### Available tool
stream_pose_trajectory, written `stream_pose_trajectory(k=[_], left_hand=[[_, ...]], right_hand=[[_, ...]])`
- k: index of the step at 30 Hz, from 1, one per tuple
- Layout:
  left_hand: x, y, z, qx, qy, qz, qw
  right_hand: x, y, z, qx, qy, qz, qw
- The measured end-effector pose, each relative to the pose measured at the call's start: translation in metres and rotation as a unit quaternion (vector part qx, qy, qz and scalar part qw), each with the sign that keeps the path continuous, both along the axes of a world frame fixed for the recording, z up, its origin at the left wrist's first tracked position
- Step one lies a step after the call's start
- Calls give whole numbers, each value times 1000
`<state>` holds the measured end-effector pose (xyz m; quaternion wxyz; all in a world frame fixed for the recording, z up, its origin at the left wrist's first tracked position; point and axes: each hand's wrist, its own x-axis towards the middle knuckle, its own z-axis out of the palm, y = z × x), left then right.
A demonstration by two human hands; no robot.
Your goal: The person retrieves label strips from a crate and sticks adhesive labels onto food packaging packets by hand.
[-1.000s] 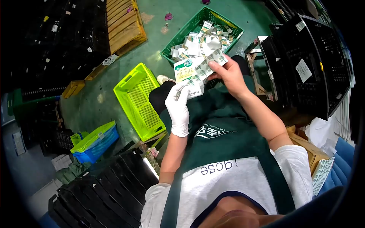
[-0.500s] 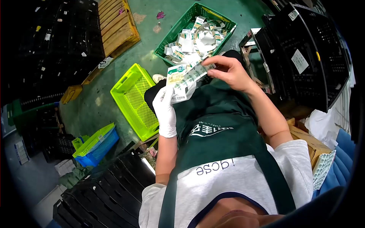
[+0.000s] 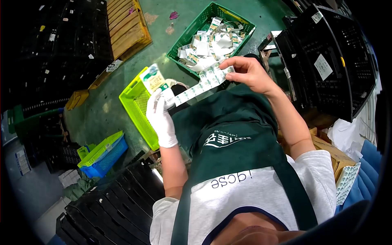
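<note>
My left hand, in a white glove, is closed on a flat white, green and yellow printed packet label above the lime-green crate. From beside it, a strip of white-and-green stickers stretches across my lap to my bare right hand. Thumb and forefinger of that hand pinch the strip's far end. Just beyond stands a dark green basket filled with a heap of similar printed labels and curled white strips.
Stacked black crates stand at lower left, and more black crates at right. A wooden pallet lies at upper left. Blue and lime crates sit on the floor at left. A cardboard box is by my right elbow.
My left hand has moved left with the printed label, away from my right hand. The sticker strip is now drawn out between them. My right hand has stayed nearly in place.
</note>
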<state>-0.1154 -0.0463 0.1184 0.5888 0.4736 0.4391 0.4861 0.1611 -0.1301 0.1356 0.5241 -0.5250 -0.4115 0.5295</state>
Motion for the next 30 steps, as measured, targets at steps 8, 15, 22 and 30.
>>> stream_pose_trajectory(k=[8,15,22,30], left_hand=[[10,21,30,18,128,-119,985],[25,23,41,218,220,-280,909],[30,2,67,-20,233,-414,880],[27,14,62,-21,235,-481,844]], right_hand=[[-8,-3,19,32,25,89,995],[-6,-3,29,13,28,88,996],[-5,3,29,29,4,103,994],[4,1,31,61,-61,140,986]])
